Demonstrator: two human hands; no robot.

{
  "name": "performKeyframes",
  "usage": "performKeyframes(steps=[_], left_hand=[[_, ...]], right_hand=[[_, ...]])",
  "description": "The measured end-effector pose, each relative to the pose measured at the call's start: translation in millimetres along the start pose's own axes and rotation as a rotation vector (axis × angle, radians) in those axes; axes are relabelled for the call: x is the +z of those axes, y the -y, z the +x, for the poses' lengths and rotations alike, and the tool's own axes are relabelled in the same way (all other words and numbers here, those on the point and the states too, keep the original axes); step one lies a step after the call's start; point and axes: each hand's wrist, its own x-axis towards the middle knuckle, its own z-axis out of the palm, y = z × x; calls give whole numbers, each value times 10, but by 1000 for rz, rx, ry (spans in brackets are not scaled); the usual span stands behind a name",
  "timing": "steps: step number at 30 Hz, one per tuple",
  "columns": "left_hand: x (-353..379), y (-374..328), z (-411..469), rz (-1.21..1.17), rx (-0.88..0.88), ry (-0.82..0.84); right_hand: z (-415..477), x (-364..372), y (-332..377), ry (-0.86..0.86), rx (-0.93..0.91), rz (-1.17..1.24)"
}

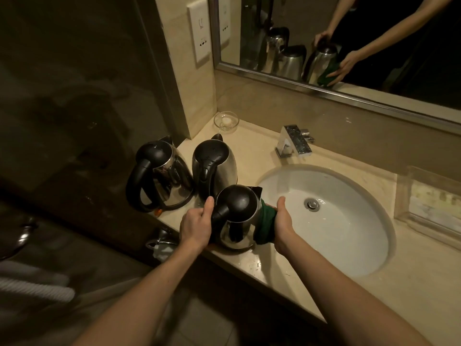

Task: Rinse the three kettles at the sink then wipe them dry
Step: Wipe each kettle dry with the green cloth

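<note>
Kettles, three, steel with black lids, on table (374, 295) left of sink (349, 245). Left kettle (162, 176) and middle kettle (214, 166) stood side by side. Nearest kettle (237, 221) stood by the table's front edge; left hand (197, 226) gripped its handle, right hand (283, 223) held green cloth (265, 226) against its side.

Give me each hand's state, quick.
Left hand: grips the nearest kettle at its handle side.
Right hand: holds the green cloth against that kettle.
</note>
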Motion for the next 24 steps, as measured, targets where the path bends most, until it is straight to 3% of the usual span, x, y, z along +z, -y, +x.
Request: performKeyframes(steps=[6,12,18,24], left_hand=[[-65,13,160,-11,27,97],[-71,5,243,-12,35,129],[-73,-20,215,-15,68,89],[-69,-28,188,40,74,15]], right_hand=[[107,-49,173,90,-62,93],[207,-172,196,148,-132,20],[214,-174,145,169,-38,-15],[227,-203,326,245,-122,-78]])
